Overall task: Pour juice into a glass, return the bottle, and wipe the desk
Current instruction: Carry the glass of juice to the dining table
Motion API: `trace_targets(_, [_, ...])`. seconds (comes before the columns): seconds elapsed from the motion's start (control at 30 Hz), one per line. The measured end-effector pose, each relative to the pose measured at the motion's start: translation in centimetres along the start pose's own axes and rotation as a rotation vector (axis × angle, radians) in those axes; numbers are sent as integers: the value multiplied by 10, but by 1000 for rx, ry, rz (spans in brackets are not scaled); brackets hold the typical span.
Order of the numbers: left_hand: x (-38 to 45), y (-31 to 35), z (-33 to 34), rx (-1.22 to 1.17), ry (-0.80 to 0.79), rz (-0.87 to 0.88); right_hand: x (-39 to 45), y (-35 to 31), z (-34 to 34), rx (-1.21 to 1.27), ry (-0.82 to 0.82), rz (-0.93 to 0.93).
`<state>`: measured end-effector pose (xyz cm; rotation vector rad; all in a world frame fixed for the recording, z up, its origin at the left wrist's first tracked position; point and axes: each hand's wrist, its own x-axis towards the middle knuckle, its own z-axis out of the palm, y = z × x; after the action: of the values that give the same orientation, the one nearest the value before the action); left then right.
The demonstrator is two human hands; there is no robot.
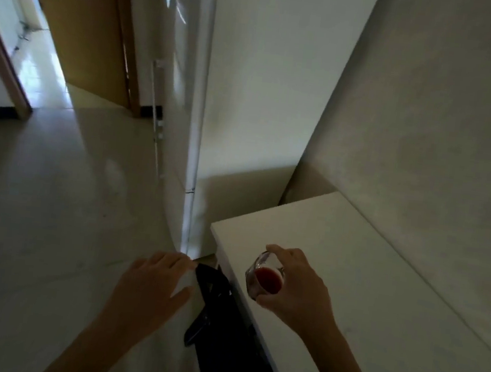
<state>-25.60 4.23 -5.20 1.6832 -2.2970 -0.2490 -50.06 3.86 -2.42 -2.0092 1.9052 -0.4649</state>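
White walls and a pale tiled floor [38, 193] surround a white tabletop [377, 308]. Above its near left edge, the right hand [296, 289] keeps a closed grip on a glass [264, 275] holding red juice. Beside it, the left hand [153, 285] hangs open-fingered, its grip wide and empty.

Wooden door [81, 32] ajar far left, white door [179, 86] centre, black chair [222, 321] below
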Motion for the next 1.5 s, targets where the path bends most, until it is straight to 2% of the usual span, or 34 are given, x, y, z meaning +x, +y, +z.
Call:
trace_targets(0.13, [-27, -55, -30, 2, 81, -104, 14, -74, 17, 17, -64, -144])
trace_targets(0.27, [-59, -127, -62, 18, 75, -240, 27, -156, 42, -7, -125, -275])
trace_targets(0.5, [-127, -258, -118, 109, 156, -454, 51, -304, 110, -25, -236, -496])
trace_targets(0.73, [-200, -353, -154, 118, 245, -715, 74, -430, 173, 29, -326, -706])
trace_targets(0.83, [-217, -390, -163, 124, 294, -822, 96, -479, 200, 12, -412, -810])
trace_targets(1.13, [-202, -514, -185, 151, 351, -1095, 200, -614, 290, 1, -578, -1056])
trace_targets(1.27, [-181, -567, -202, 137, 388, -1186, 249, -673, 327, -11, -640, -1109])
trace_targets(1.5, [-161, -647, -225, 116, 457, -1339, 319, -769, 392, -59, -684, -1228])
